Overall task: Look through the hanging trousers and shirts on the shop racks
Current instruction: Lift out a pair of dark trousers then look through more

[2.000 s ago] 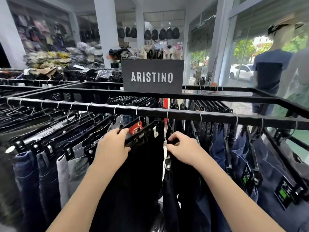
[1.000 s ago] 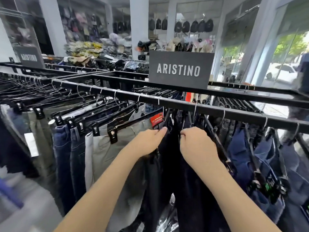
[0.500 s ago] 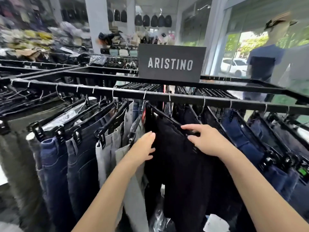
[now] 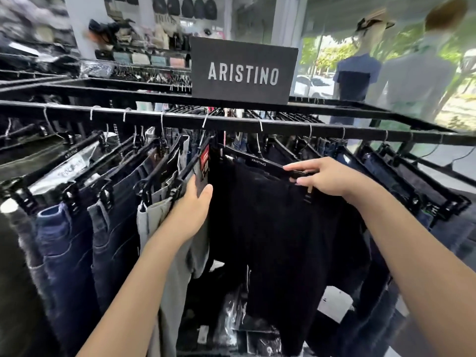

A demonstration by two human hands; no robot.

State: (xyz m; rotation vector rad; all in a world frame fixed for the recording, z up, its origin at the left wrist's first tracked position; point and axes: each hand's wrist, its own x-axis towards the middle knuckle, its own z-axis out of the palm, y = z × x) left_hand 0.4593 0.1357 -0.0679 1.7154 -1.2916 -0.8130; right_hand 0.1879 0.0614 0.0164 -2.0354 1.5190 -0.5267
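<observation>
Nearest the camera, two bare forearms reach up into a rail of hanging trousers. The left hand (image 4: pixel 192 210) lies with straight fingers against the grey trousers (image 4: pixel 177 266), thumb spread toward the black pair, pressing the grey pair leftward; it grips nothing. The right hand (image 4: pixel 324 177) pinches the clip hanger (image 4: pixel 270 166) of the black trousers (image 4: pixel 270 228), fingers over the bar and thumb under it. That hanger bar carries small white lettering, ARISTINO. Between the hands the black trousers hang broadside, and the gap the hands hold is the only free room on this stretch of rail.

Just left of the grey pair hang dark blue jeans (image 4: pixel 69 248), packed edge to edge; one hanger among them also reads ARISTINO, and a silvery label beside it is too blurred to read. A red tag (image 4: pixel 205 161) sits at the waist between the grey and black pairs, its print illegible. Right of the right hand, more blue jeans (image 4: pixel 438 220) crowd the rail.

Above, the black rack bar (image 4: pixel 283 124) runs across the view with wire hooks spaced along it. On the rack frame behind stands a dark sign (image 4: pixel 243 72) reading ARISTINO in pale capitals. Beyond it, a mannequin (image 4: pixel 356 76) in a navy shirt and cap stands by the shop window, and bags hang on the far wall.
</observation>
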